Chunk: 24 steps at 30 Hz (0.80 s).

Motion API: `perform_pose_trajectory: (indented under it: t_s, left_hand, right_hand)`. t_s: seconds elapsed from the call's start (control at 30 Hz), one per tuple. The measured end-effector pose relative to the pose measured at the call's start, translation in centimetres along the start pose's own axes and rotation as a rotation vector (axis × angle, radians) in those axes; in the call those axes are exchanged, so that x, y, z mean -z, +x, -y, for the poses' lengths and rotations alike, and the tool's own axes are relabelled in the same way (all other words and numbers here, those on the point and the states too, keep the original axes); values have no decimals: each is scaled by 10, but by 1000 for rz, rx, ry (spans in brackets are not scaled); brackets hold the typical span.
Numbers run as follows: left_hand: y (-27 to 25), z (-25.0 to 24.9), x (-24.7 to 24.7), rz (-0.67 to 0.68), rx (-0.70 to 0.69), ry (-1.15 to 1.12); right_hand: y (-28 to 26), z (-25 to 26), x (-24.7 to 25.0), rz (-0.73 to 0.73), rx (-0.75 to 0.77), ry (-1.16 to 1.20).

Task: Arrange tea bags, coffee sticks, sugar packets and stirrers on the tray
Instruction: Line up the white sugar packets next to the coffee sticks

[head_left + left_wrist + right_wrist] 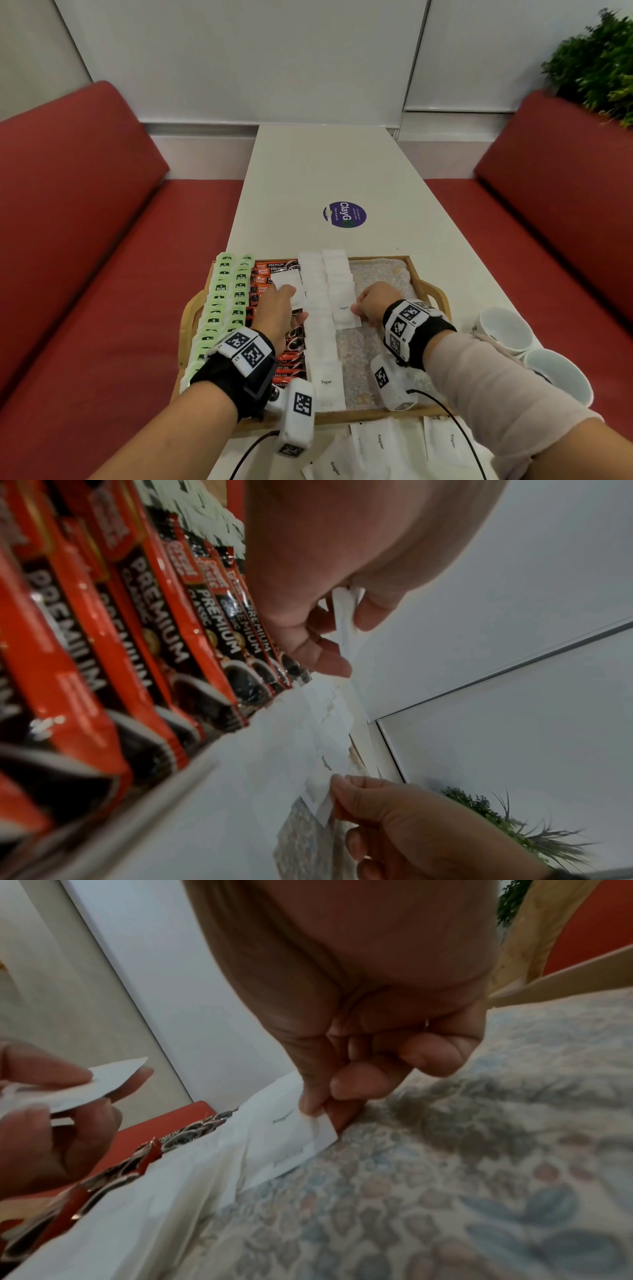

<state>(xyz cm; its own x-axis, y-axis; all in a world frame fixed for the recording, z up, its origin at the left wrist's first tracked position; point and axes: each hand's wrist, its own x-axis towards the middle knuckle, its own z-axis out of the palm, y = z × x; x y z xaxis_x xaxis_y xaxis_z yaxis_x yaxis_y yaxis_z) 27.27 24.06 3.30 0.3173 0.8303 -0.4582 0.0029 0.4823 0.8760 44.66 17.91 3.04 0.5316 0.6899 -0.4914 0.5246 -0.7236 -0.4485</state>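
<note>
A wooden tray (430, 287) with a patterned liner (380, 274) holds rows of green tea bags (224, 301), red coffee sticks (265, 274) and white sugar packets (317, 339). My left hand (279, 313) hovers over the coffee sticks and grips a small stack of sugar packets (289, 284) (346, 620). My right hand (375, 303) pinches the corner of one sugar packet (346, 313) (294, 1139) lying at the near end of the second white row. No stirrers are visible.
Loose sugar packets (373, 442) lie on the white table in front of the tray. Two white cups (503, 330) stand at the right edge. A round purple sticker (344, 214) marks the table beyond. Red benches flank both sides.
</note>
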Motion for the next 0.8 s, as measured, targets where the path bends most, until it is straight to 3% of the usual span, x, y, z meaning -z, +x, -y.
perform_pose_trajectory:
  t_s: [0.17,0.27,0.37,0.43,0.53,0.8]
  left_hand:
    - [-8,-6,-2,64,-43,54]
    - [-11,-7,-4,101,-86,100]
    - [-14,-8,-6,90,-120,132]
    - [-15,-8,-8,76,-126,140]
    - [-17,-7,-12,87,-133,151]
    - [-24,-9,-17,128,-156,165]
  right_hand:
    - [2,2,-1,6,-46,-83]
    - [-3,3,3,-64,7,-117]
    - [-17,9,5,-158,182,142]
    - [-31,16,6,-102,300,368]
    - [-44,23,3,-24,398,495]
    - [-43,14,5,-96,371,563]
